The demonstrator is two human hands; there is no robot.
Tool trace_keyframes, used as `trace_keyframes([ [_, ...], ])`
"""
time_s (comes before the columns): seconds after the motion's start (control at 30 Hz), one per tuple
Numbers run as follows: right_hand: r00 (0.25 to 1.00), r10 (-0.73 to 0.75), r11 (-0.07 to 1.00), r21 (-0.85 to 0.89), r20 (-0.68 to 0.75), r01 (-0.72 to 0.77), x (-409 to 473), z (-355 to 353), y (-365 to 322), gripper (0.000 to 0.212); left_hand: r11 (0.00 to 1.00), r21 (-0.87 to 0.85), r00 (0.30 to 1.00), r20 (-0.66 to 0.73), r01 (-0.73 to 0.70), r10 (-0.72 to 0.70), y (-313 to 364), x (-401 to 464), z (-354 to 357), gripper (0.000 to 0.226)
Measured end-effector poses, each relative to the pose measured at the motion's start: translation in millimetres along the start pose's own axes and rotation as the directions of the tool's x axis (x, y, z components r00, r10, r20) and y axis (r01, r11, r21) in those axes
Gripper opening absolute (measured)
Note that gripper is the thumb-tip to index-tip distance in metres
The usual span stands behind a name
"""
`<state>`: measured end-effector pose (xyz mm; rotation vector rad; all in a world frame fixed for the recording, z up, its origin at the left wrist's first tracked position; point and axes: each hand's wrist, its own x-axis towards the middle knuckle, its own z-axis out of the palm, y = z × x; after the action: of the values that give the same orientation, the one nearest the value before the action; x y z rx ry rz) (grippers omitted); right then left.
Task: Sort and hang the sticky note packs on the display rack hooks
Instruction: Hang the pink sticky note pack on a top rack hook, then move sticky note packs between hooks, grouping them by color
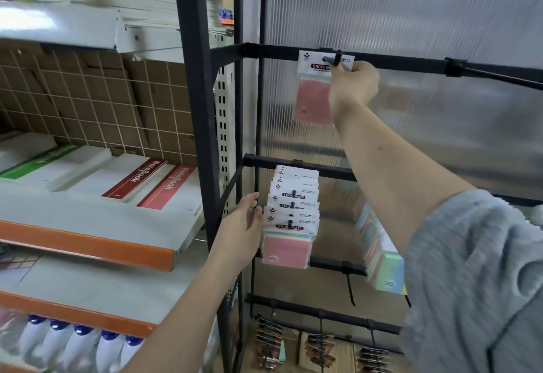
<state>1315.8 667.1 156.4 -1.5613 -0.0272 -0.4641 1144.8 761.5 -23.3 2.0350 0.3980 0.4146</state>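
A pink sticky note pack (312,93) hangs at the hook (331,59) on the top bar of the black display rack (282,52). My right hand (354,87) pinches the pack's white header at its right side, up by the hook. On the middle bar's hook hangs a bunch of several sticky note packs (291,216), the front one pink. My left hand (245,231) touches the left side of that bunch with fingers nearly straight. More pastel packs (379,258) hang to the right, partly hidden behind my right arm.
A ribbed translucent panel (411,19) backs the rack. To the left stand orange-edged shelves (88,243) with notebooks (152,184) and white bottles with blue caps (76,346). Low on the rack hang dark clip packs (320,349). An empty black hook (493,75) sticks out at top right.
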Motion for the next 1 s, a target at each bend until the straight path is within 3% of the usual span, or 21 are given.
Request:
trace_keyframes([
  [0.07, 1.0, -0.002, 1.0, -0.007, -0.005, 0.002, 3.3, -0.7, 1.9, 0.044, 1.0, -0.018, 1.0, -0.006, -0.005, 0.005, -1.9, -1.2, 0.6, 0.041],
  [0.17, 0.999, -0.03, 0.999, -0.027, -0.04, 0.029, 0.9, -6.6, 4.5, 0.016, 0.999, -0.037, 0.999, -0.03, -0.036, 0.035, -5.4, -4.0, 3.0, 0.038],
  [0.53, 0.956, -0.198, 0.977, -0.118, -0.218, 0.176, -65.2, -90.9, 40.0, 0.018, 0.985, -0.038, 0.973, -0.164, -0.169, 0.161, -10.3, -25.2, 11.4, 0.028],
  [0.7, 0.913, -0.159, 0.98, -0.176, -0.377, 0.098, -100.3, -142.3, 64.9, 0.015, 0.983, -0.081, 0.969, -0.198, -0.164, 0.145, -14.4, -35.6, 14.6, 0.022],
  [0.83, 0.885, -0.065, 0.984, -0.178, -0.462, -0.02, -125.0, -173.5, 91.8, 0.017, 0.984, -0.128, 0.987, -0.116, -0.122, 0.107, -15.0, -37.0, 19.5, 0.019],
  [1.0, 0.873, -0.003, 0.976, -0.191, -0.487, -0.103, -143.9, -192.0, 112.6, 0.014, 0.974, -0.225, 0.998, 0.049, -0.034, 0.046, -14.2, -36.0, 27.9, 0.033],
])
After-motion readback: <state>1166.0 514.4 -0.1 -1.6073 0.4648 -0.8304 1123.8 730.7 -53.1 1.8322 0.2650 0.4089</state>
